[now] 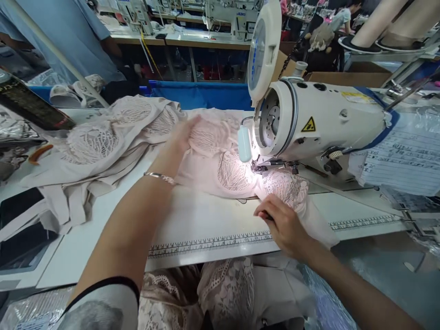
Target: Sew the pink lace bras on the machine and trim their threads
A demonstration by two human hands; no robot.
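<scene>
The sewing machine [319,121] stands on the white table [206,220] and serves as the reference point. A pale lace garment [233,169] lies directly under and to the left of the machine's needle area, lit by the machine lamp [244,144].

The left hand [182,133] rests flat on the garment, well to the left of the machine head. Its fingers are extended and spread over the fabric, pressing rather than gripping. A thin bracelet [160,177] sits on the left wrist.

The right hand [280,224] lies in front of the needle area, just below the machine head. Its fingers are curled and pinch the near edge of the lace garment against the table. A small dark item shows between thumb and fingers; what it is cannot be told.

A printed ruler strip [213,240] runs along the table edge, in front of the machine. A pile of similar beige lace pieces [103,142] lies far left of the machine, touching the worked garment. A paper sheet [402,167] with printed lines lies to the right of the machine. More sewing machines [233,18] stand on benches behind it.
</scene>
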